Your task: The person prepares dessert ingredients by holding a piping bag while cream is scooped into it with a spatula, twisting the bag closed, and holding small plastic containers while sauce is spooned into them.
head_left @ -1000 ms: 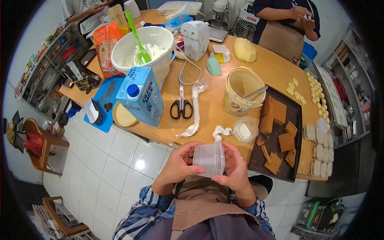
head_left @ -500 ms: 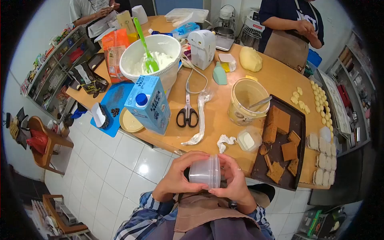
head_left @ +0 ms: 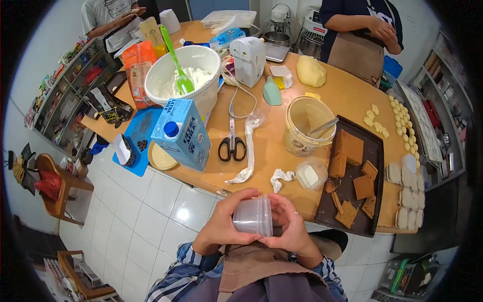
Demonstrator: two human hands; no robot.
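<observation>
Between my two hands is a clear plastic container point(head_left: 251, 216), tipped on its side in front of the brown apron. My left hand point(head_left: 221, 224) curls around its left side, thumb along the bottom. My right hand point(head_left: 292, 226) grips the rimmed right end, with its thumb low near the other thumb. Nearest on the table are a crumpled white wrapper point(head_left: 282, 178) and a small clear tub with a white block point(head_left: 309, 175). A dark tray point(head_left: 327, 211) of brown cake pieces lies to the right.
A blue milk carton point(head_left: 183, 135), black scissors point(head_left: 232, 146), a white bowl point(head_left: 209, 95) of cream and an open tub point(head_left: 297, 138) stand on the table. Beyond its far edge are two people, at left point(head_left: 113, 22) and right point(head_left: 359, 38).
The container has tilted further onto its side and come slightly lower, with both hands still around it. The camera view has shifted. The right person's hands have come down and together.
</observation>
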